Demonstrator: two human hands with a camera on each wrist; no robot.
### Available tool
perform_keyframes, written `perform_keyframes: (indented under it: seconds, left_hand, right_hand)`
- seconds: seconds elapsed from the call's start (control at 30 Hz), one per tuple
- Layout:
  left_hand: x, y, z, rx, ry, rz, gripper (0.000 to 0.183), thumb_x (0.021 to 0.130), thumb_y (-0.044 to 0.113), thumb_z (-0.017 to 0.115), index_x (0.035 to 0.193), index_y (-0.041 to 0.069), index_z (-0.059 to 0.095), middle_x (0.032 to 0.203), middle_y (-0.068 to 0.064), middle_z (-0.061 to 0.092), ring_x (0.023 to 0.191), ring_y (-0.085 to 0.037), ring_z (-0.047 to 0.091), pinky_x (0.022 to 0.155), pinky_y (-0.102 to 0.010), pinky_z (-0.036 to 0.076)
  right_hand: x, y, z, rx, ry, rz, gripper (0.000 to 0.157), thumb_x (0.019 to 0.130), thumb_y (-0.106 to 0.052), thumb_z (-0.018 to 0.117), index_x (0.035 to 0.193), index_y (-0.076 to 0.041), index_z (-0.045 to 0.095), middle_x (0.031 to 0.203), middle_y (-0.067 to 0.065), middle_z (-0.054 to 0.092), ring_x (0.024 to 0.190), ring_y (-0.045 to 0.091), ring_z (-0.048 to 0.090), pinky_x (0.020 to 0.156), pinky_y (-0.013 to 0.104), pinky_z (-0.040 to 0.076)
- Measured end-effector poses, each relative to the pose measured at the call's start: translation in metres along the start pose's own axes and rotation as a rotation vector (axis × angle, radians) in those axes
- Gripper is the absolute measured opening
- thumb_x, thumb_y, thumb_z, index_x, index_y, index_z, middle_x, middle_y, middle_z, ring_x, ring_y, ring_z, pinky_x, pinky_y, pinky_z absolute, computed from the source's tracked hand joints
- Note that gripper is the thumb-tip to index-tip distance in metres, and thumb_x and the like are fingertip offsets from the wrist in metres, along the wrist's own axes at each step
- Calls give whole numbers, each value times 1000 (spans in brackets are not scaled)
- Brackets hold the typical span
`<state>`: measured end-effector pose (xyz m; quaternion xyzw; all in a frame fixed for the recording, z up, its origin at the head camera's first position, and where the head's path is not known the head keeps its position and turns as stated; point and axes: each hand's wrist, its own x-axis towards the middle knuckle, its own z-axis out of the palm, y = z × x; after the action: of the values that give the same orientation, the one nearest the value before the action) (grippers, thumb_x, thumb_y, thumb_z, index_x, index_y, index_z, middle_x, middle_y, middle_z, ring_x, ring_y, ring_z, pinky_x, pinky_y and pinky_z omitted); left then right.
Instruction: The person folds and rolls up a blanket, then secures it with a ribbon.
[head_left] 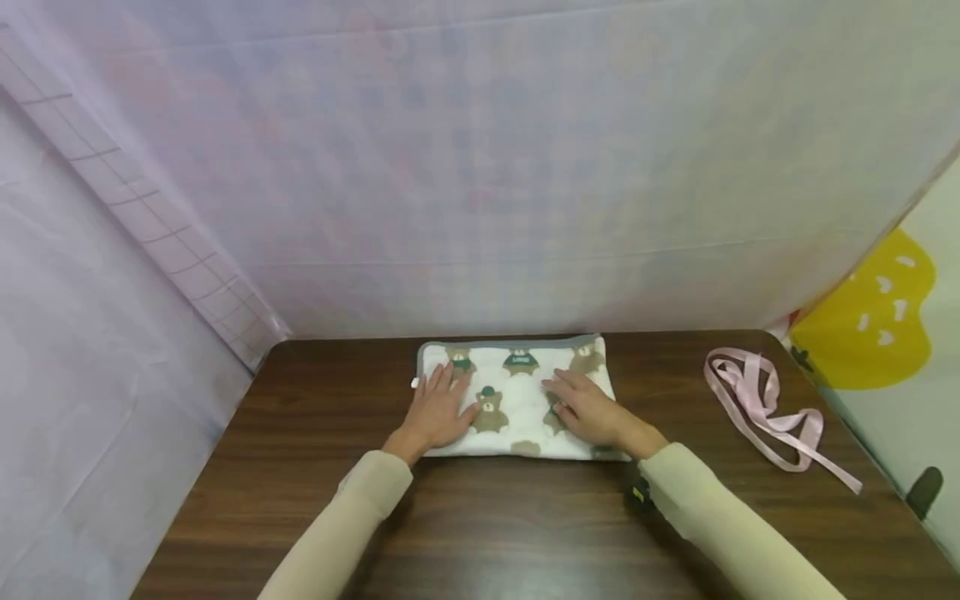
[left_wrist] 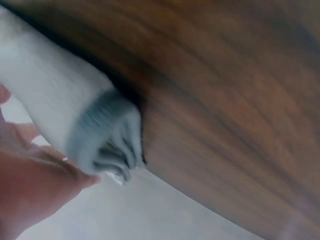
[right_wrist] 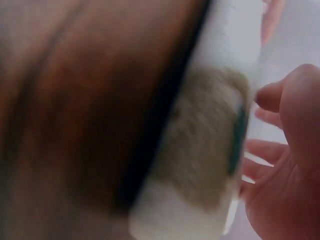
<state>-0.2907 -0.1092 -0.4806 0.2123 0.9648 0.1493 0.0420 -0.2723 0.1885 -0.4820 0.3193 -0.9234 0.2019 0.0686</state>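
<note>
Take the folded cloth's middle as the dial's centre, twelve being farthest from the person; two pale sleeves [head_left: 352, 508] reach in from seven and five o'clock, and a dark object [head_left: 639, 492] with a yellow-green mark sits by the right wrist at four. The left hand [head_left: 441, 410] lies on the cloth's nine o'clock side, its fingers extended and slightly parted; the right hand [head_left: 588, 408] rests at three, its fingers loosely extended; both touch the top and neither grips anything. The cloth [head_left: 517, 410], white with brown bears and edged in grey, lies on the far part of the dark wood bench [head_left: 510, 525]; a white tab [head_left: 415, 383] pokes out at nine; toward twelve, one bear's green top bears pale lettering too small to read. A pink ribbon [head_left: 752, 392] lies loosely looped at three; a yellow shape [head_left: 873, 321] with white marks shows beyond, between two and three; a pale curtain [head_left: 480, 183] hangs at twelve.
</note>
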Motion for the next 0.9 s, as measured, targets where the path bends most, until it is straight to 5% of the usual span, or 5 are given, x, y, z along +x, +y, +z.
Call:
perform_keyframes:
  seconds: [0.2, 0.37, 0.67, 0.9]
  left_hand:
    - [-4, 4, 9, -4, -100, 11, 72, 100, 58, 36, 159, 18, 24, 164, -22, 7, 152, -36, 2, 120, -57, 4]
    - [-5, 3, 10, 23, -135, -13, 80, 95, 65, 42, 159, 21, 22, 164, -22, 3, 152, -37, 0, 120, -57, 3]
    - [-3, 4, 14, 111, -187, -47, 85, 92, 74, 36, 160, 28, 13, 165, -20, -3, 152, -35, -5, 120, -57, 2]
    - [-2, 3, 16, 142, -186, -52, 85, 93, 76, 31, 160, 28, 12, 165, -20, -3, 152, -34, -4, 120, -57, 2]
  right_hand:
    - [-5, 0, 6, 55, -213, 120, 57, 103, -31, 50, 151, -4, 38, 156, 32, 26, 144, 53, 19, 114, 69, 10]
    - [-8, 10, 5, 87, -262, 233, 73, 100, -48, 51, 156, -8, 28, 161, 29, 12, 148, 50, 5, 114, 68, -3]
    - [-8, 29, 8, 15, -275, 299, 90, 92, -63, 54, 158, -10, 23, 162, 28, 1, 147, 50, -7, 115, 66, -6]
    - [-6, 28, 5, -76, -292, 203, 87, 95, -62, 50, 157, -7, 24, 161, 30, 6, 149, 46, 0, 119, 59, 1]
